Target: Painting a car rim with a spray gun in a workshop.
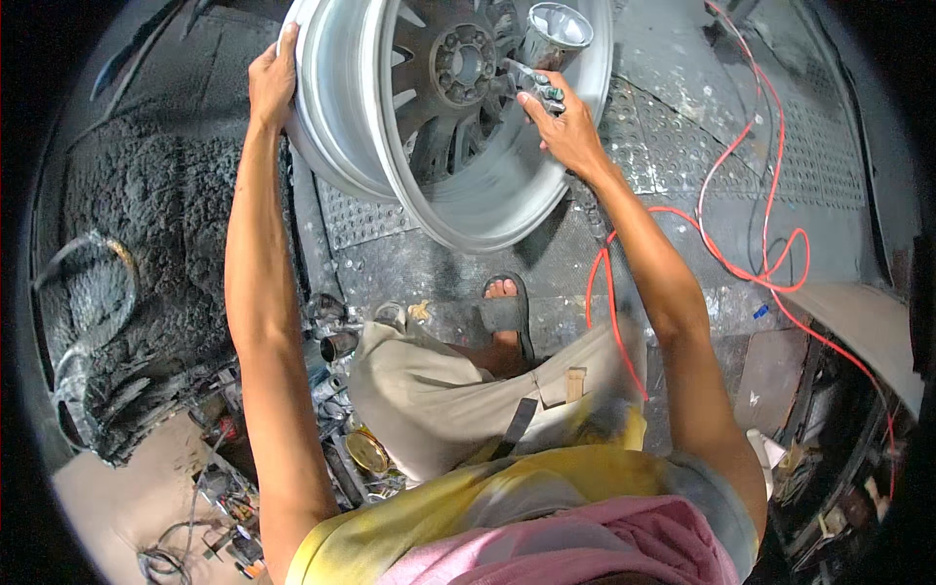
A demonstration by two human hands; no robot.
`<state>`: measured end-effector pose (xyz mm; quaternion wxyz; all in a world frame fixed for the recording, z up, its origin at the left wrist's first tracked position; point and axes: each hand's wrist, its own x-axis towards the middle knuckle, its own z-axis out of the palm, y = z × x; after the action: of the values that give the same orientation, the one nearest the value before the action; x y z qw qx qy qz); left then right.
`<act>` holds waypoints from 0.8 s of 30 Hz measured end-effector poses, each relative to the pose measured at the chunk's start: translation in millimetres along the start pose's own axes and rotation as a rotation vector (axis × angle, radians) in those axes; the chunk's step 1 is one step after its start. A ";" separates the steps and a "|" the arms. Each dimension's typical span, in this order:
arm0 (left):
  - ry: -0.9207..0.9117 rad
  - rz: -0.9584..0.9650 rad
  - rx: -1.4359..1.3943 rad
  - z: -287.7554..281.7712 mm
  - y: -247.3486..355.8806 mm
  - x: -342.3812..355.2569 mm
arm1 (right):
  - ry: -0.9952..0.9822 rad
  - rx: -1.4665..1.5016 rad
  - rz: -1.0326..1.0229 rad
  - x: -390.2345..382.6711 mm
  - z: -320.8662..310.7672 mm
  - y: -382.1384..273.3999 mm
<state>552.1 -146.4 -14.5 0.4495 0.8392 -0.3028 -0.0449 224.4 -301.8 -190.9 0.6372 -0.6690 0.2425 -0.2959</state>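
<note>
A large silver alloy wheel (346, 107) stands tilted in front of me, its hub and spokes showing inside the barrel. My left hand (272, 86) is closed on the wheel's left outer edge, thumb over the rim. In my right hand (570, 129) is a small spray gun (546, 92), its nozzle pointing left into the wheel's opening, near the hub. An open-topped cup (558, 27) with grey paint marks appears just above the gun; how the two join is hard to make out. What supports the wheel is hidden.
A red air hose (717, 255) runs from beneath my right forearm and loops across the paint-spotted floor. Textured metal plates (780, 166) lie at right. A crusted black surface (146, 205) is at left. Cans, including a gold-coloured one (367, 450), and clutter crowd the lower left.
</note>
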 end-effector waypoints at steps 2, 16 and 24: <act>0.009 0.011 0.020 1.4 -0.5 1.2 | -0.007 0.038 0.028 0.7 6.8 -5.4; 0.235 0.120 0.218 3.4 -8.9 -15.8 | 0.079 0.041 -0.081 -51.5 -38.3 -107.4; 0.257 0.111 0.192 0.7 -16.9 -21.3 | 0.163 -0.014 -0.172 -47.4 -54.1 -128.4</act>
<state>542.5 -128.3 -32.3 0.4038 0.8592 -0.2916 0.1166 146.0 -297.8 -66.5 0.5831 -0.6655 0.2370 -0.4012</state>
